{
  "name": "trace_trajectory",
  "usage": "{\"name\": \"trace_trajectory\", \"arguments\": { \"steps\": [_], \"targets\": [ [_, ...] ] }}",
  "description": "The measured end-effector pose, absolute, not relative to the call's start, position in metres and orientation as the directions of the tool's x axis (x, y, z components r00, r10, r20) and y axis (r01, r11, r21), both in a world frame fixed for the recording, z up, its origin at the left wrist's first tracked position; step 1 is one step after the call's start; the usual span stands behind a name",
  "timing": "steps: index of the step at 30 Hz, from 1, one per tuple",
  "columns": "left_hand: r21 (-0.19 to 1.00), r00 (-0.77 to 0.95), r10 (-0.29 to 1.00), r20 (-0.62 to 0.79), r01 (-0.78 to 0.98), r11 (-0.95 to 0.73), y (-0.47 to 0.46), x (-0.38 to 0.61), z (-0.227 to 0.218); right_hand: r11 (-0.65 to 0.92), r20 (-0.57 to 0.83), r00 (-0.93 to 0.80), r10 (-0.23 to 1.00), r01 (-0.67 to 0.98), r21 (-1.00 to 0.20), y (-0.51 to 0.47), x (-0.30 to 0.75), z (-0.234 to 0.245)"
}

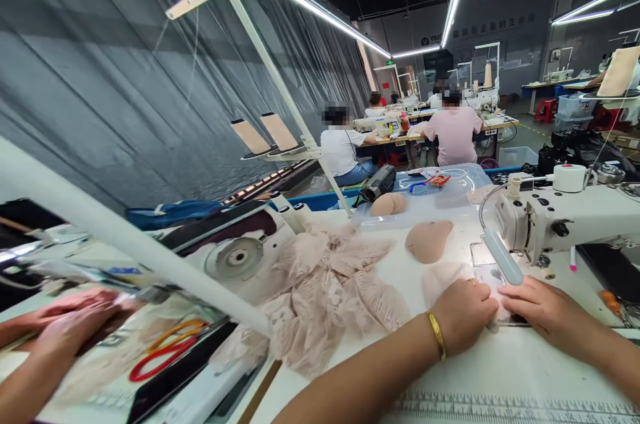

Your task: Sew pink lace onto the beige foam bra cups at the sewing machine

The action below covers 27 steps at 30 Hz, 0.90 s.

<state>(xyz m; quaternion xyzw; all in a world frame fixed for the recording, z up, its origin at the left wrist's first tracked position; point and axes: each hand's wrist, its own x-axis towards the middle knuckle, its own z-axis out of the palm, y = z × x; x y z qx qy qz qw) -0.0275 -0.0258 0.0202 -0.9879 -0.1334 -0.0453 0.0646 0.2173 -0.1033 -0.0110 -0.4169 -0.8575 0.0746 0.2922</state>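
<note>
The pale fabric piece lies flat on the white table, right in front of the sewing machine and under its small lamp bar. Your left hand rests on its near edge with the knuckles up and the fingers curled under. Whether they pinch the cloth or only press it cannot be told. A gold bangle sits on that wrist. Your right hand lies flat and spread, palm down, its fingertips pointing left and meeting the piece just beside your left hand.

Just beyond the piece lies a tan foam cup. A second cup sits farther back, at the edge of a clear tray. To your left, a heap of blush lace spreads over the table. Behind it, two thread cones stand on a tilted rack. A printed ruler strip runs along the near table edge.

Far left, a co-worker's hands rest on the next bench, near some red and orange rings. Other people sit at machines well back in the hall.
</note>
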Motion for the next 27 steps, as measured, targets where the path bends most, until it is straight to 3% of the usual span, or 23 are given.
{"name": "trace_trajectory", "arguments": {
  "steps": [6, 27],
  "targets": [
    [-0.056, 0.925, 0.249, 0.287, 0.275, -0.960, -0.027, -0.034, 0.002, 0.622, 0.378, -0.510, 0.773, 0.728, -0.288, -0.113, 0.220, -0.004],
    [0.044, 0.923, 0.248, 0.293, 0.246, -0.968, -0.025, -0.030, 0.005, 0.592, 0.296, -0.514, 0.805, 0.719, -0.363, -0.114, 0.220, -0.001]
  ]
}}
